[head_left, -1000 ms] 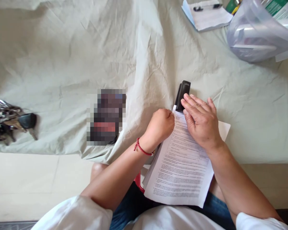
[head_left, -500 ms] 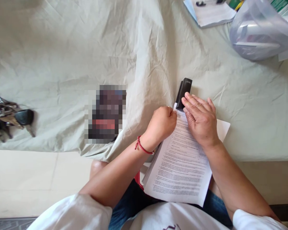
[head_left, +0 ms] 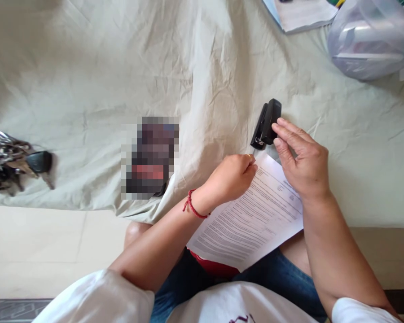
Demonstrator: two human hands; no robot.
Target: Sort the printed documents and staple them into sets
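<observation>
Reference item: the black stapler [head_left: 271, 121], resting on the wrinkled cloth [head_left: 104, 89], with its mouth facing the wearer and its arms apart. The printed sheet [head_left: 245, 220] was on the wearer's side of the stapler, its far edge just beside the mouth and not visibly inserted. The number of pages beneath could not be determined.

Hand states: the left hand [head_left: 235, 177], below and left of the stapler, was clenched on the sheet's corner. The right hand [head_left: 306, 166] had its fingertips against the stapler's right side; whether they pinched it could not be told.

Progress, as judged: the sheet was positioned and the stapler was within reach. Fastening could not be confirmed, because the left hand covered the corner; if unstapled, that operation remained.

Surroundings: left of the stapler was a pixelated, phone-like item [head_left: 151, 154]; farther left, a key bunch [head_left: 23, 161]. Beyond it to the upper right were a paper pad [head_left: 306, 15] and a translucent plastic container [head_left: 373, 45], both well apart. No loose item obstructed the stapler's mouth.
</observation>
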